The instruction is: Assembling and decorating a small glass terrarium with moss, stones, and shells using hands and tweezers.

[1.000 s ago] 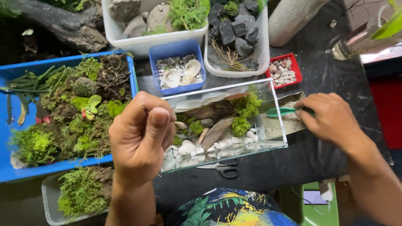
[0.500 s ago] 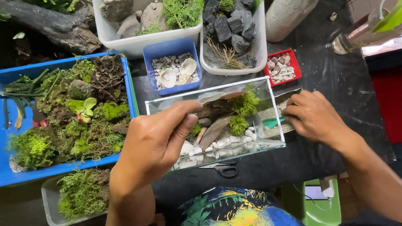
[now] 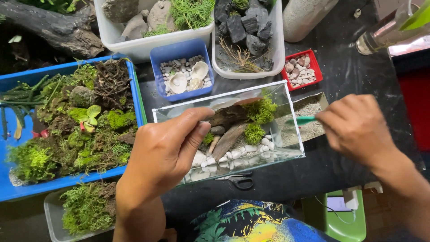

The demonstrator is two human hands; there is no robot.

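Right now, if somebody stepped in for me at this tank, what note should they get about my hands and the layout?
Left hand: over the glass tank, fingers at its near-left end; no held item visible.
Right hand: grips a green tool reaching into the tank's sandy right end.
Done: driftwood, moss and white pebbles are in.
Left: the sandy right end is bare; the blue tray of shells sits behind.

Blue tray [image 3: 134,96] of green moss [image 3: 31,161], blue box [image 3: 179,49] with pale shells [image 3: 199,70], red box [image 3: 316,67], white pebbles [image 3: 264,144], teal tool [image 3: 302,119]
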